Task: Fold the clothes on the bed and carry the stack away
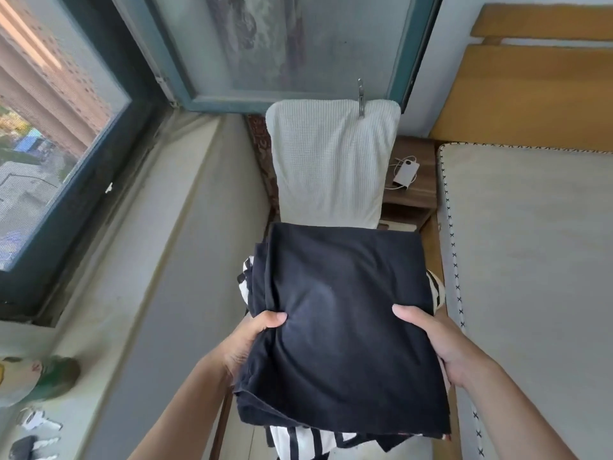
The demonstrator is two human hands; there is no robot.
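Stack: folded clothes [341, 327], a black piece on top and black-and-white striped cloth [298, 443] showing under its near and side edges; held in the air between the bed [530, 260] on the right and the sill [139, 260] on the left, in front of a chair [331, 161] draped in white cloth.
Handling: soft and limp, likely light; the layers can slide on one another and the corners sag, so it seems best carried level, with support from beneath and pressure on top at both sides.
Left grip: left hand [252, 340] holds the stack's left edge, thumb on top of the black cloth, fingers out of sight beneath, presumably curled under.
Right grip: right hand [438, 343] holds the right edge the same way, thumb pressed on top, fingers hidden under the stack.
Arm pose: both forearms reach forward from the bottom of the view, about level with each other, and the stack lies flat between them.
Stage: folding looks done; the carrying step is in hand.
Risk: the striped cloth below hangs loose at the near edge and could slip out.
Nearby: a nightstand [414, 180] with a white charger beside the bed.
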